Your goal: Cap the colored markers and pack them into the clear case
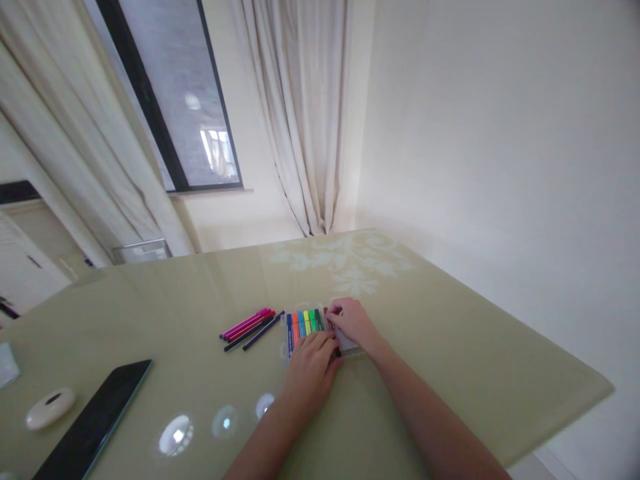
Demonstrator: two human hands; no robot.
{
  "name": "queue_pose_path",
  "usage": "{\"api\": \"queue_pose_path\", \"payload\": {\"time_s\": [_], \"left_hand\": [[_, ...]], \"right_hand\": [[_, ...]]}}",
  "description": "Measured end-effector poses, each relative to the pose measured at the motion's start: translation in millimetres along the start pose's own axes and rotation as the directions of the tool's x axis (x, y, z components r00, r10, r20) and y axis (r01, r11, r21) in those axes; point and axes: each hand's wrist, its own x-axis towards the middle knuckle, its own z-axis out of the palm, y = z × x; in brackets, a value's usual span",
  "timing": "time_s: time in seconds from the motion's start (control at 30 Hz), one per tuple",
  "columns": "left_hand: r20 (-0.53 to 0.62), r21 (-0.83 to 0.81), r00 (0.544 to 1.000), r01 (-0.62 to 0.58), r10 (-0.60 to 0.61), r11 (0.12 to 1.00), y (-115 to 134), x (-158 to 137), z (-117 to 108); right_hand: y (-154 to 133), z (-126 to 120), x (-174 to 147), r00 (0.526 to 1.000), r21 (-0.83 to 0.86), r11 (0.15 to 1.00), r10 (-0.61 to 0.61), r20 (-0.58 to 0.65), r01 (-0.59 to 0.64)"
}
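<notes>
A clear plastic case (283,333) lies on the table with a row of coloured markers (302,323) in its left part: blue, orange, light blue, yellow and greens. At its right part, my right hand (354,323) pinches the upper end of a dark red marker (328,319), which lies lengthwise in the case beside the dark green one. My left hand (311,360) rests over the near end of the case, fingers laid across the lower ends of the markers and its fingertips close to the dark red marker. Its palm hides part of the row.
Left of the case lies a loose pile of pink, black and dark blue pens (251,328). A black tablet (95,420) and a white computer mouse (51,408) lie at the near left. The glossy table (450,347) meets a white wall on the right, with curtains (310,120) behind.
</notes>
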Motion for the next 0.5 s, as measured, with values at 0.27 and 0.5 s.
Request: {"api": "queue_pose_path", "payload": {"time_s": [0.27,0.5], "left_hand": [[-0.272,0.175,0.867,0.472,-0.418,0.864,-48.1,-5.9,-46.0],[-0.194,0.417,0.797,0.595,-0.573,0.687,-74.4,-17.0,-60.7]], "right_hand": [[-1.1,-0.6,-1.4,0.999,-0.009,1.0,-0.028,0.044,0.028],[-6.6,-1.9,-5.1,0.995,0.004,0.997,-0.076,0.066,0.076]]}}
